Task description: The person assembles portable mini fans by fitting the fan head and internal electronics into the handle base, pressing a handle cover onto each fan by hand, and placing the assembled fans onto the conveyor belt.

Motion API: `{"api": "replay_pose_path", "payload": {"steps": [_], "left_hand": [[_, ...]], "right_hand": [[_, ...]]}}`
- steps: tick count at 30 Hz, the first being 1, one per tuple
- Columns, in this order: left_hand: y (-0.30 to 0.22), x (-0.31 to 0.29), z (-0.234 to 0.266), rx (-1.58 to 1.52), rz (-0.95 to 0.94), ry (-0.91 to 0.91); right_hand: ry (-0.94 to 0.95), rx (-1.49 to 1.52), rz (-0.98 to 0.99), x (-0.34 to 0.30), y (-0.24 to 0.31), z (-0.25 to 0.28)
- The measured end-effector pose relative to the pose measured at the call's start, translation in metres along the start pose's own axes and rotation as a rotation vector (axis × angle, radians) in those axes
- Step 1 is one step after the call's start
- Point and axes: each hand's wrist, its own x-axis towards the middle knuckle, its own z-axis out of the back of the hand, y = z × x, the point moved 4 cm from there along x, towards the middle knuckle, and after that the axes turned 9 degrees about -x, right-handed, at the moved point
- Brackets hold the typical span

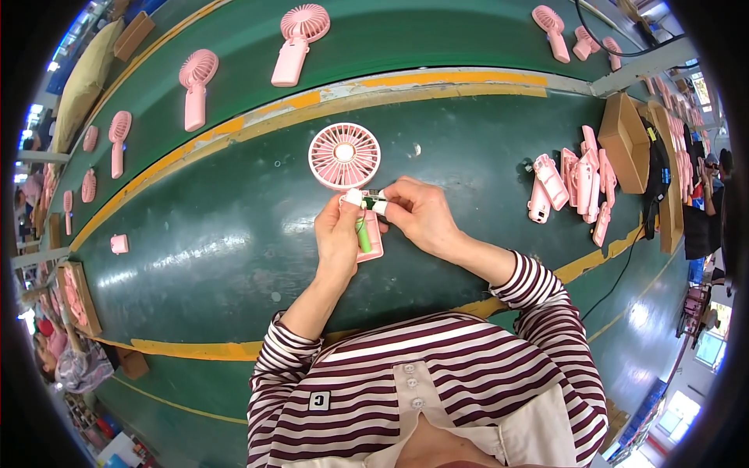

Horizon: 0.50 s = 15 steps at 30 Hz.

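left hand (337, 238) gripping handle (375, 242) of likely light, rigid fan (344, 154), its best hold; right hand (425, 217) pinching probably fragile board (370, 202).

The bare left forearm (310, 306) and bare right forearm (482, 259), emerging from maroon-and-white striped sleeves (538, 287), converged forward from bent elbows. The bare left hand (336, 238) was curled inward with its thumb extended forward; the bare right hand (425, 214), just beside it, reached leftward, thumb and index finger drawn together in a pinch.
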Motion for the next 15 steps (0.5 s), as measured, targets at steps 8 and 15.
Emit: {"api": "replay_pose_path", "payload": {"steps": [8, 15], "left_hand": [[0.001, 0.0, 0.002, -0.003, 0.011, 0.016], [-0.007, -0.003, 0.0, -0.006, 0.074, -0.005]], "right_hand": [[0.061, 0.262, -0.238, 0.003, -0.006, -0.002], [0.018, 0.005, 0.071, 0.003, 0.008, 0.008]]}}
